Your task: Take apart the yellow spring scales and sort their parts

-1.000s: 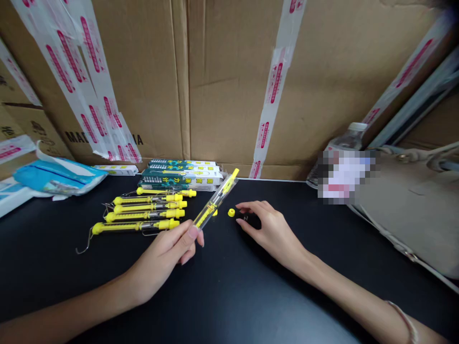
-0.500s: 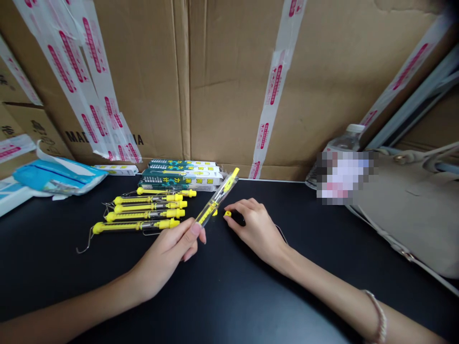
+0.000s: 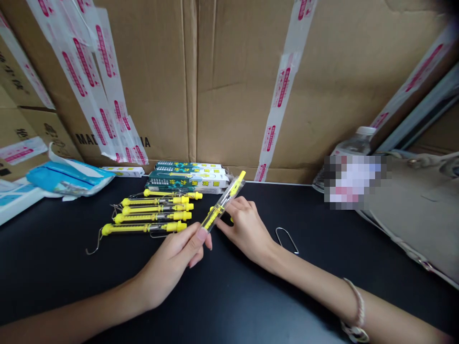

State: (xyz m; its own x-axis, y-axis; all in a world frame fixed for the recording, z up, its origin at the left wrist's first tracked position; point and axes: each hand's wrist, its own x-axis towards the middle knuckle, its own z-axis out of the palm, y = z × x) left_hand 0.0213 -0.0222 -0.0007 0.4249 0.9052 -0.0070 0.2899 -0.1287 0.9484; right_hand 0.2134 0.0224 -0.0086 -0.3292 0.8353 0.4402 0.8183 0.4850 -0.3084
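My left hand (image 3: 172,258) is shut around the lower end of a clear plastic tube with yellow parts inside, a spring scale (image 3: 222,206), which tilts up to the right. My right hand (image 3: 247,230) is beside the tube, its fingertips pinching a small yellow cap (image 3: 231,220) against the tube's side. Behind my left hand lies a row of several yellow spring scales (image 3: 150,215). A bent wire hook (image 3: 286,240) rests on the black table (image 3: 251,306) to the right of my right hand.
Green and white product boxes (image 3: 188,177) stand behind the scales against a taped cardboard wall (image 3: 233,86). A blue plastic packet (image 3: 68,179) lies at the left. A plastic bottle (image 3: 358,143) and a beige bag (image 3: 412,210) stand at the right.
My right hand has moved left to the tube and picked the yellow cap off the table. The wire hook now shows to the right of that hand. The view has shifted slightly.
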